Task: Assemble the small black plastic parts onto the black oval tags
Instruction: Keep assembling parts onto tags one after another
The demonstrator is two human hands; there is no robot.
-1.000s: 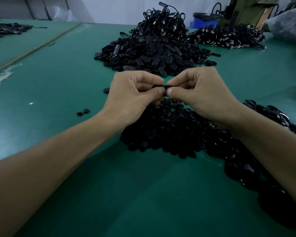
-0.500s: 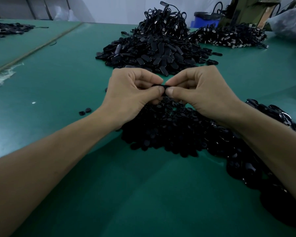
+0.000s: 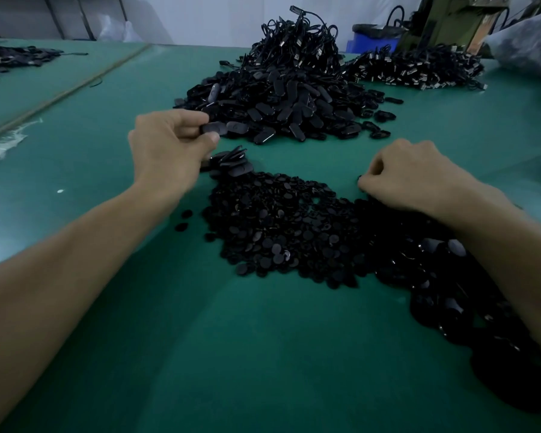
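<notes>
The table (image 3: 263, 354) is plain deep green; the small round parts (image 3: 278, 232) at its centre and the oval tags (image 3: 281, 104) at 12 o'clock are solid black, a few tags glinting grey. At 1 o'clock the cords (image 3: 419, 68) are black flecked with silver, with a bright blue bin (image 3: 372, 42) and an olive-green machine (image 3: 444, 23) behind, and the wall (image 3: 216, 14) is plain white.

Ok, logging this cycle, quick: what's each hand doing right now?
Left hand: pinches a black oval tag.
Right hand: fingers curled at the small parts pile; whether it holds one cannot be told.
</notes>
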